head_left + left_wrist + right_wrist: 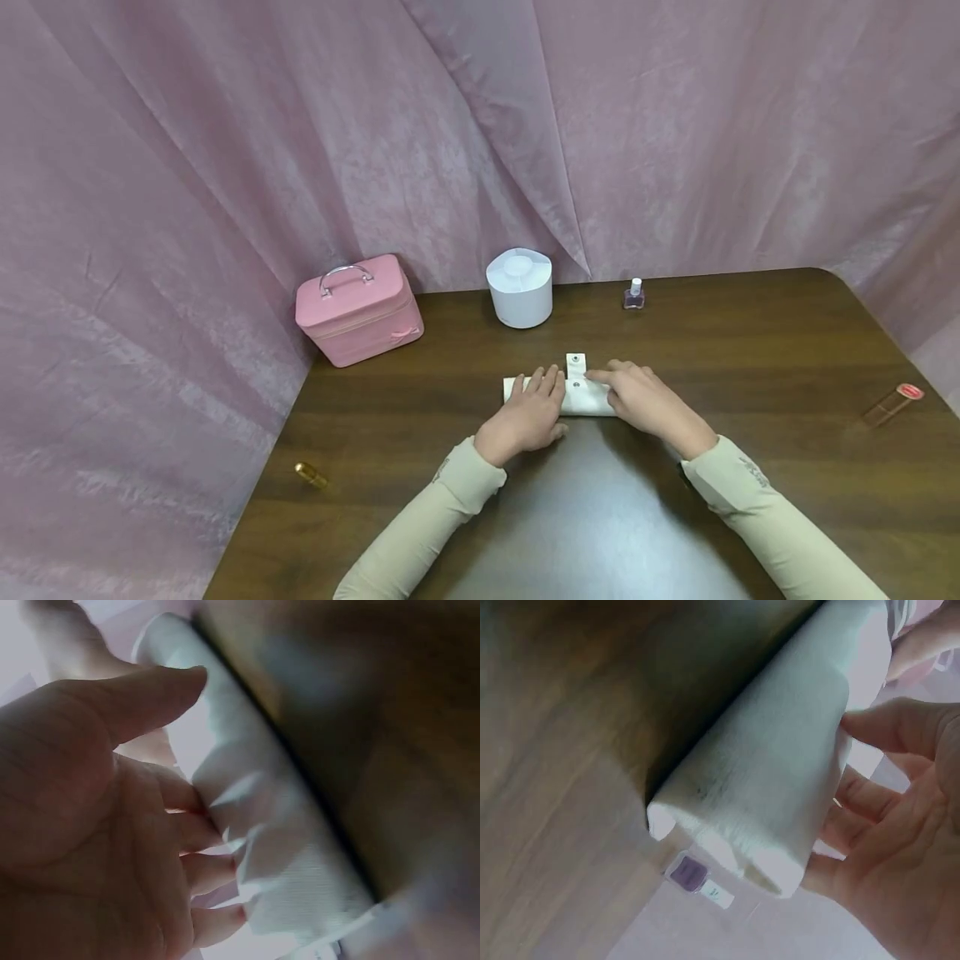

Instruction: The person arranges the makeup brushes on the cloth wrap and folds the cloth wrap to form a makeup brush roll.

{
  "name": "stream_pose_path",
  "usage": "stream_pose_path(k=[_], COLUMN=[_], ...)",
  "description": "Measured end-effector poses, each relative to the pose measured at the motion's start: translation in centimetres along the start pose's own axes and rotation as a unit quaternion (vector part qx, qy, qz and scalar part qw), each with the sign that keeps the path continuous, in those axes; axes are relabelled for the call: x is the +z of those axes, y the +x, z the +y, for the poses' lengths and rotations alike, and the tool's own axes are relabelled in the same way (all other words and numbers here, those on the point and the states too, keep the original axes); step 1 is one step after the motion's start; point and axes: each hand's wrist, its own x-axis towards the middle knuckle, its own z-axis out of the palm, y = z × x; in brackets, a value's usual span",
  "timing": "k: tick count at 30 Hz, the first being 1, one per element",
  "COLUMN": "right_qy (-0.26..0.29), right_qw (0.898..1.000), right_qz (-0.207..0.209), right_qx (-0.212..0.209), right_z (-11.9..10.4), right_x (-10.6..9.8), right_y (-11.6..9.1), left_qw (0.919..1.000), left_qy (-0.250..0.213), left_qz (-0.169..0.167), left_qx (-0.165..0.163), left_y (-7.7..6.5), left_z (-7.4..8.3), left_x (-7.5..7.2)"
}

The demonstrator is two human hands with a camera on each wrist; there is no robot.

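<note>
A white folded pouch (588, 402) lies on the table, its short strap (576, 367) with a metal snap pointing away from me. My left hand (527, 417) rests on the pouch's left part, fingers spread over it. At the right end, my right hand (647, 402) touches it, the index fingertip beside the base of the strap and the thumb lower on the near side. In the left wrist view, the fingertips press into the soft pouch (281, 847). The right wrist view shows the rolled, open end of the pouch (765, 765) and the thumb against its side.
Along the back stand a pink case (360, 312) with a metal handle, a white round container (521, 292) and a purple nail polish bottle (633, 296). A gold tube (311, 475) lies at left, a brown tube with a red end (892, 404) at right. Pink curtains (675, 142) hang behind.
</note>
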Motion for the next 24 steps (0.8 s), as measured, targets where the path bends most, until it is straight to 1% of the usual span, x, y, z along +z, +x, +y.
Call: stream_pose_path(k=[2,5,9,13,17,22,24], right_qy=[-0.026,-0.053,-0.072,-0.082,-0.076,-0.037,-0.03], right_qw=[1.0,0.999,0.997,0.995,0.993,0.992,0.99], right_qz=[-0.001,-0.007,-0.03,-0.055,-0.07,-0.096,-0.104], right_qx=[-0.005,-0.006,0.009,0.03,0.05,0.078,0.086], right_z=[-0.3,-1.1,-2.1,-2.7,-2.9,-3.1,-3.2], right_x=[0.2,0.4,0.5,1.0,1.4,1.8,1.9], right_y=[0.0,-0.2,-0.7,-1.2,-1.5,-1.7,-1.7], left_qw=[0.9999,0.9998,0.9997,0.9995,0.9987,0.9957,0.9942], left_qy=[-0.013,-0.016,-0.01,-0.013,-0.03,-0.065,-0.077], left_qz=[-0.005,0.0,0.005,-0.009,-0.026,-0.059,-0.07], left_qx=[-0.006,-0.015,-0.023,-0.029,-0.033,-0.029,-0.027], left_y=[0.1,0.2,0.2,0.2,0.3,0.5,0.6], left_z=[0.1,0.3,0.7,1.0,0.8,0.4,0.3], left_x=[0.4,0.8,1.1,1.9,2.2,2.2,2.2])
